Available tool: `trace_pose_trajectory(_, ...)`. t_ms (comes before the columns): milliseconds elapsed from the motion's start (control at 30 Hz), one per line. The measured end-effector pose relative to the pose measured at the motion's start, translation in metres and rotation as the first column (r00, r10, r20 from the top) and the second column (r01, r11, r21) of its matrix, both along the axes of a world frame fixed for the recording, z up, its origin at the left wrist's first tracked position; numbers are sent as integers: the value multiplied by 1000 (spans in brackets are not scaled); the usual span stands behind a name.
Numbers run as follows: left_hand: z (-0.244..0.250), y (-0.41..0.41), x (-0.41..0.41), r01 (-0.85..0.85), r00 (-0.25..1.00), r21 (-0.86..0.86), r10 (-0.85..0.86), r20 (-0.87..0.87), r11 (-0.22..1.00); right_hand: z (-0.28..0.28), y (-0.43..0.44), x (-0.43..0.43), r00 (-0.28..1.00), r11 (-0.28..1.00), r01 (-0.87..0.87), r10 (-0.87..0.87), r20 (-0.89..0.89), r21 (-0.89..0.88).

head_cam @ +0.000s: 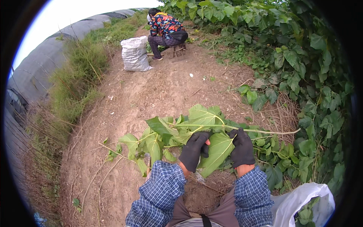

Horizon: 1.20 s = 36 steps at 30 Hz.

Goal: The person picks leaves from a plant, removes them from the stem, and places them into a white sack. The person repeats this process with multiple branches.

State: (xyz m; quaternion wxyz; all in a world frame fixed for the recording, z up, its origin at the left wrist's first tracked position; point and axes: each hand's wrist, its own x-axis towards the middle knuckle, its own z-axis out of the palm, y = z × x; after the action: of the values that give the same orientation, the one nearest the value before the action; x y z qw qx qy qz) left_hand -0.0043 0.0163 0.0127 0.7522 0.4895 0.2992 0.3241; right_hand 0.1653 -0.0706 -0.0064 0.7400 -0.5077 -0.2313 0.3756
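Observation:
A cut leafy branch with broad green leaves lies crosswise before me, its bare stem end pointing right. My left hand, in a black glove with a bare fingertip showing, is closed at the leaves below the stem; the leaves hide part of its grip. At the stem's right part, my right hand, also gloved in black, pinches the branch where a leaf stalk joins it. One large leaf hangs between the two hands, its pale veined underside towards me. More leaves spread out left of my left hand.
At lower right stands an open white plastic bag with leaves inside. Cut stems and leafy shoots lie by the vines on the right. Ahead, a person sits on a low stool beside a filled woven sack.

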Motion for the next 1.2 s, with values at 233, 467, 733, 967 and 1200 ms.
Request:
trace_pose_trajectory(233, -22, 14, 1, -87, 988, 20, 84, 131, 996, -7, -9, 22, 986, 982, 148, -137, -99, 115)
trace_pose_trajectory(467, -33, 24, -7, -76, 995, 436, 42, 86, 897, -10, -15, 24, 941, 981, 46, 20, -338, 186)
trace_pose_trajectory(733, -75, 45, -16, -204, 973, 263, 167, 156, 943, -9, -18, 22, 933, 983, 72, -7, -360, 168)
trace_pose_trajectory(967, -105, 35, -23, -205, 612, -267, 336, 715, 942, -7, -20, 30, 909, 975, 199, -146, -391, 98)
trace_pose_trajectory(1200, -71, 34, -19, -177, 750, -85, 190, 633, 981, -15, -19, 38, 902, 975, 121, -30, -430, 185)
